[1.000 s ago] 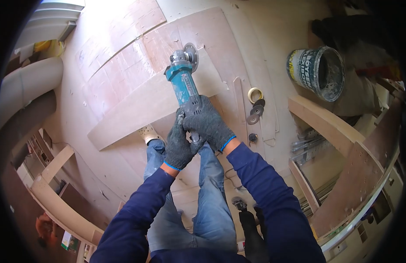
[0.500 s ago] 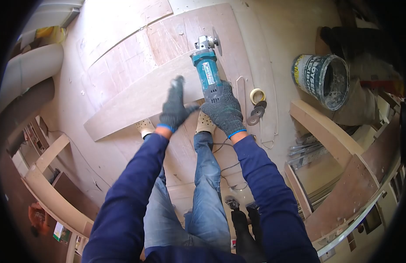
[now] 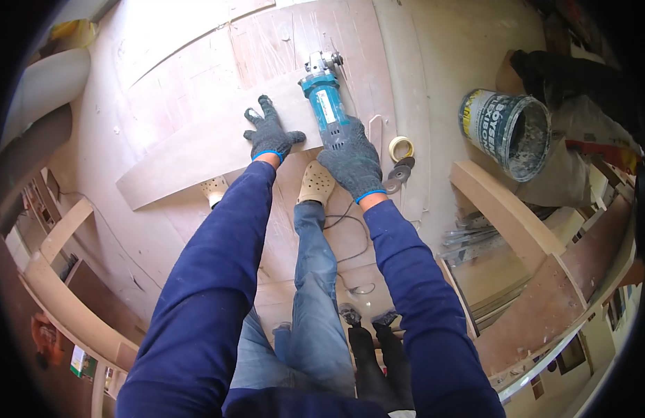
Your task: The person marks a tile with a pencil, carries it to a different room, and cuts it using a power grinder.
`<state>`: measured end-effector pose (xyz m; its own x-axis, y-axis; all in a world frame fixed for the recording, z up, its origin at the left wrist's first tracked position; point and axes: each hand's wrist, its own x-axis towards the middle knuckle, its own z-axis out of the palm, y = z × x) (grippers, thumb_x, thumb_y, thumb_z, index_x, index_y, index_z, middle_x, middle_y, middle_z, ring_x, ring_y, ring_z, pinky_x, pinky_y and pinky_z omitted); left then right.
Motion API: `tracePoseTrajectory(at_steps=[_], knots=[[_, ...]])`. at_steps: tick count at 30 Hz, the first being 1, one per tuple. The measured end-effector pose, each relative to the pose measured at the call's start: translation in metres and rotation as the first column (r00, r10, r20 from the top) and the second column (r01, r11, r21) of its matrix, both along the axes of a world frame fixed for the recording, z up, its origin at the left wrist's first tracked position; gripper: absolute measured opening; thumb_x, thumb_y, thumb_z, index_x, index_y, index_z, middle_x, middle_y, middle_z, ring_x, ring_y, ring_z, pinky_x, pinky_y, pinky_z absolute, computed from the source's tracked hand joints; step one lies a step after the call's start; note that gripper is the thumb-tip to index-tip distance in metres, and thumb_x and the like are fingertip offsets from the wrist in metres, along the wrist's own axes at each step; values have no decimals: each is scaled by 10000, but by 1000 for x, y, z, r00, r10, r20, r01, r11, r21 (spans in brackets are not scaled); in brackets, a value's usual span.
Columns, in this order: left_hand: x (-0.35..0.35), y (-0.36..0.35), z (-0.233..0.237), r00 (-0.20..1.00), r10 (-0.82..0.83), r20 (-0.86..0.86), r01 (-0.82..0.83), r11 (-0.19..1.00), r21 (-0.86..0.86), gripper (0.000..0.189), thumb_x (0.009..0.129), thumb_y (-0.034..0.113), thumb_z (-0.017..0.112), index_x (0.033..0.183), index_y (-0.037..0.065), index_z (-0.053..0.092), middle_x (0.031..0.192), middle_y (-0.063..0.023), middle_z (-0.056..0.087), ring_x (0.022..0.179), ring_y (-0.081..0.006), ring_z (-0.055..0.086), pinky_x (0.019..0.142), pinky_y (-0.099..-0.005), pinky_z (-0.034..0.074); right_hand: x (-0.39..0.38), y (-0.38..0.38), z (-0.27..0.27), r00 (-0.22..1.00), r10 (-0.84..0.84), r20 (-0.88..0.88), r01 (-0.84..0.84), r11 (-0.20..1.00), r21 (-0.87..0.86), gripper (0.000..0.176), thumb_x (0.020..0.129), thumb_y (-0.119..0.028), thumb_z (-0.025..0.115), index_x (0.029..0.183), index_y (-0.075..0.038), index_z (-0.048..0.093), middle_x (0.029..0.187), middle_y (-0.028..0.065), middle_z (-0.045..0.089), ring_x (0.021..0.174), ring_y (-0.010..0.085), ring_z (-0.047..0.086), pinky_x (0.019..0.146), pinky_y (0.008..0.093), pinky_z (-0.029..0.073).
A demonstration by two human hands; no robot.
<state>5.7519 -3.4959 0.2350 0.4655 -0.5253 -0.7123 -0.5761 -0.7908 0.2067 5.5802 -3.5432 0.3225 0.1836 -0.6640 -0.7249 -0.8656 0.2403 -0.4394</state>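
Clock read with twelve at the top of the view. Change noted: a second ago both gloved hands are on the grinder; now the left hand is off it at eleven, fingers splayed wide, apparently resting on the long board that runs toward ten. The right hand, at one, is wrapped around the rear of the tool's body and carries it alone. We take this as freeing the left for the board. The grinder lies toward twelve, head pointing away over the board; we cannot make out its wheel clearly.

Containers: one bucket at two, well apart from the hands, mouth uncovered. We note grey residue coating its inner wall; whether anything lies at the bottom, we cannot tell. Nearer in at two, a tape roll sits just beside abrasive discs.
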Motion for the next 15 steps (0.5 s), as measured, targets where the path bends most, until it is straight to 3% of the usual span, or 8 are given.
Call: tracePoseTrajectory(at_steps=[15], knots=[[1, -2, 2, 1000, 14, -11, -13, 1000, 14, 1303, 620, 401, 880, 1553, 71, 33, 1511, -421, 112, 1428, -528, 177, 1140, -601, 193, -5, 7, 0, 1000, 15, 6, -15, 1000, 15, 810, 696, -253, 733, 1380, -122, 320, 1164, 260, 608, 1069, 433, 615, 917, 497, 499]])
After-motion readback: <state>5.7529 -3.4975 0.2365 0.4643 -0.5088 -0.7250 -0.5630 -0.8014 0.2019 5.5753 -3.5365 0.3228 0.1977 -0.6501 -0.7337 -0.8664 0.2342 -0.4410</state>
